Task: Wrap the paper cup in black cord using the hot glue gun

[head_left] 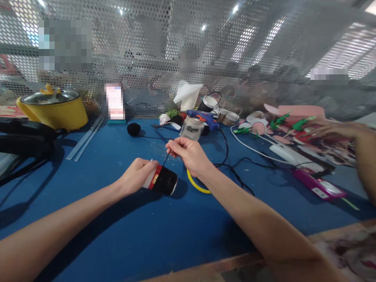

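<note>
My left hand (137,175) is closed round a paper cup (162,180) lying on its side; the cup has a red and white end and is mostly wound in black yarn. My right hand (189,154) pinches a strand of black yarn (166,158) that runs down to the cup. A thin line of the same yarn leads back across the blue table (123,231) to a black yarn ball (134,129). A yellow ring (197,185) lies under my right wrist.
A clear jar (192,127), a blue glue gun (202,116) and black cables (235,172) sit behind my hands. A yellow pot (55,107) stands far left, a purple device (319,187) and white cord at right. Another person's arm (360,149) reaches in from the right edge. Perforated metal screen behind.
</note>
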A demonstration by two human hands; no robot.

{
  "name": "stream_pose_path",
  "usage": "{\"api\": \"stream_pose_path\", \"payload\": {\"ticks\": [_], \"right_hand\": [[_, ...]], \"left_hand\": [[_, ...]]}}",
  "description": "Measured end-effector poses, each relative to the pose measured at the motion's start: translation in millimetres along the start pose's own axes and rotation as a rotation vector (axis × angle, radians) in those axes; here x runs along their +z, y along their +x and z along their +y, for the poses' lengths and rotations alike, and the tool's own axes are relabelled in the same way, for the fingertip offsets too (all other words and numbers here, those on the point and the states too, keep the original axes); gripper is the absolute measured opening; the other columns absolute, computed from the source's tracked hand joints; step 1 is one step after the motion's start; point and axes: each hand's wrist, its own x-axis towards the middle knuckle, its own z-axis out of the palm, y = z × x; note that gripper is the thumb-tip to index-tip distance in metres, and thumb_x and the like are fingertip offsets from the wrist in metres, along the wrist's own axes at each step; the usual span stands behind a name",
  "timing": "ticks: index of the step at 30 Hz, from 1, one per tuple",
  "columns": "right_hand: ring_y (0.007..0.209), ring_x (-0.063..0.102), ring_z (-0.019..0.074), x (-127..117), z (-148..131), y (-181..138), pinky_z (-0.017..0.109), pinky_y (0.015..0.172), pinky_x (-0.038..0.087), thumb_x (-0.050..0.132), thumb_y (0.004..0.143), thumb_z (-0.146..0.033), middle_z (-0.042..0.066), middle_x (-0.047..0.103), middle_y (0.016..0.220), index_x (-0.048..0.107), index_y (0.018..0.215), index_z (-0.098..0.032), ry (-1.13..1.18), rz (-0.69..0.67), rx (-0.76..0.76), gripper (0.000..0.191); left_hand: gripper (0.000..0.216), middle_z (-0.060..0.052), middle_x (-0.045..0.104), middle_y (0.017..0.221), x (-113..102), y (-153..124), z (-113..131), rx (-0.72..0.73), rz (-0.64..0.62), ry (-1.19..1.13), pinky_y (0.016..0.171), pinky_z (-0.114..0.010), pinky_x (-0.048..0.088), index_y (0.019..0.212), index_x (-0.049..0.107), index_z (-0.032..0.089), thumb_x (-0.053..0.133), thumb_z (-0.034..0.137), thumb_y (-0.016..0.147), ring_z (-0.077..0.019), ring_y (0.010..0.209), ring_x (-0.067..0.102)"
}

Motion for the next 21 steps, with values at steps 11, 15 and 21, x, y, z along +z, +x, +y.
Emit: {"api": "stream_pose_path", "payload": {"ticks": [11, 15, 21], "right_hand": [[0.054, 0.047, 0.0075, 4.1, 4.5, -1.6, 0.021, 0.055, 0.037, 0.053, 0.070, -0.032, -0.001, 0.054, 0.058, 0.055, 0.063, -0.015, -0.114, -0.061, 0.000, 0.019], [0.053, 0.046, 0.0075, 5.3, 5.0, -3.0, 0.022, 0.055, 0.037, 0.053, 0.070, -0.032, -0.001, 0.054, 0.057, 0.054, 0.062, -0.015, -0.147, -0.083, 0.006, 0.019], [0.052, 0.046, 0.0071, 8.9, 2.7, -5.6, 0.021, 0.056, 0.037, 0.054, 0.069, -0.030, -0.002, 0.052, 0.055, 0.053, 0.060, -0.014, -0.134, -0.132, 0.065, 0.018]], "left_hand": [[0.041, 0.005, 0.026, 0.043, -3.8, -6.1, -7.1, 0.356, -0.040, 0.174, 0.037, -0.019, 0.018, 0.044, 0.029, 0.016, 0.030, 0.038, 0.079, -0.0049, 0.040, 0.022], [0.040, 0.005, 0.027, 0.043, -4.5, -8.8, -5.6, 0.443, -0.035, 0.240, 0.038, -0.021, 0.019, 0.044, 0.028, 0.017, 0.028, 0.034, 0.080, -0.0054, 0.041, 0.023], [0.037, 0.005, 0.026, 0.043, -6.3, -10.8, -6.4, 0.627, -0.039, 0.324, 0.041, -0.021, 0.021, 0.045, 0.024, 0.017, 0.027, 0.025, 0.081, -0.0054, 0.041, 0.023]]}}
